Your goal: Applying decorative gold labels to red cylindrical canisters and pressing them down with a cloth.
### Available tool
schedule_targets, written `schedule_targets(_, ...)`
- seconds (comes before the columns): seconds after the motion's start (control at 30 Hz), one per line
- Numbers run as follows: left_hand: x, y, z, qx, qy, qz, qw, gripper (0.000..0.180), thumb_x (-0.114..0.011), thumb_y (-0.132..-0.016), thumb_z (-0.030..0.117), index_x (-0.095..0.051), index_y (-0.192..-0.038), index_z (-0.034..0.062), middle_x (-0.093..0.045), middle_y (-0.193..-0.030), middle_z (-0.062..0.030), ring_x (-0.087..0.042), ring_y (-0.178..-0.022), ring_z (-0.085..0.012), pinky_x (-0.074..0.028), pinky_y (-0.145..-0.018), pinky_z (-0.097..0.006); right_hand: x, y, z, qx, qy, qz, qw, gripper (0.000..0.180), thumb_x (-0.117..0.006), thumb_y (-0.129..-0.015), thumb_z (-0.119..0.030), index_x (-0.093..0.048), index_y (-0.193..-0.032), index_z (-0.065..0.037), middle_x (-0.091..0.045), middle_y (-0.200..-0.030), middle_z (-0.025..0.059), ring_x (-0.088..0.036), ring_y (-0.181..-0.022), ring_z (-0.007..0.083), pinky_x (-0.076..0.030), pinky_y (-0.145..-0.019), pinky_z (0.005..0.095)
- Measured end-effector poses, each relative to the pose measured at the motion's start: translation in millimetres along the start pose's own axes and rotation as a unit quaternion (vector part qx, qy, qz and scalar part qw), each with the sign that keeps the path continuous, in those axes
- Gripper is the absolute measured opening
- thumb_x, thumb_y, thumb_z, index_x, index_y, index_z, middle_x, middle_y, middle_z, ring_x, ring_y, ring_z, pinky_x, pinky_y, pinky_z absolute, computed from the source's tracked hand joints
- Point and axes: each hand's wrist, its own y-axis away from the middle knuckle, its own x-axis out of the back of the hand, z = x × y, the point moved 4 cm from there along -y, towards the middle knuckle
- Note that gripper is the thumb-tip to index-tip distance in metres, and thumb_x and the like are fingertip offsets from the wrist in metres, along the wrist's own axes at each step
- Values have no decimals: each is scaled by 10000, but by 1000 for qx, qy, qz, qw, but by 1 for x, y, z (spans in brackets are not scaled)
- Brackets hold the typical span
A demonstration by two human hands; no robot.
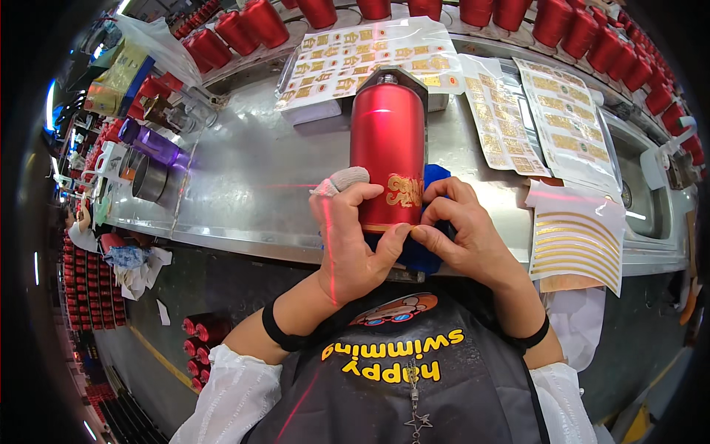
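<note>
Between the left hand [347, 237], gripping its side, and the right hand [467, 231], pinching its lower rim, sits a red metallic cylindrical bottle [387, 140], its thin gold edge strip [376, 228] apparently being aligned, the next move likely calling for even thumb pressure.

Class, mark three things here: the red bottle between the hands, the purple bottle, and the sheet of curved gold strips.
Red bottle [387, 140], head view: middle of its body.
Purple bottle [153, 144], head view: middle of its side.
Sheet of curved gold strips [577, 241], head view: middle of its face.
</note>
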Motion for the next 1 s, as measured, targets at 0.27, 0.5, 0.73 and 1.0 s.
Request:
schedule_targets(0.27,20,26,1,-182,-72,24,980,265,-701,-784,141,-635,-1040,126,-649,-1136,-106,-460,-1112,-281,-352,-931,-444,0,1,4,-15,-2,-8,1000,228,-739,-833,-220,-587,-825,-51,-536,-1080,111,-494,-1075,301,-384,-948,389)
schedule_targets(0.5,16,13,7,-256,-118,-48,958,265,-704,-755,117,-654,-1009,169,-657,-1140,-34,-471,-1092,-254,-339,-919,-447,-1,2,3,0,-7,10,1000,205,-739,-822,-194,-617,-818,-29,-540,-1041,133,-500,-1036,321,-409,-913,406)
schedule_targets(0.73,17,2,2,-75,31,6,997,280,-683,-841,87,-582,-1101,59,-641,-1097,-121,-510,-1010,-317,-350,-946,-458,-1,2,2,-2,-6,5,1000,210,-740,-822,-200,-614,-816,-31,-539,-1039,133,-496,-1033,323,-406,-910,408)
schedule_targets(1.0,22,24,0,-261,-176,6,949,219,-658,-746,188,-696,-960,217,-690,-1142,11,-465,-1100,-199,-324,-929,-402,-1,0,3,11,0,3,1000,213,-740,-816,-200,-609,-805,-33,-539,-1028,138,-498,-1021,328,-406,-902,415)
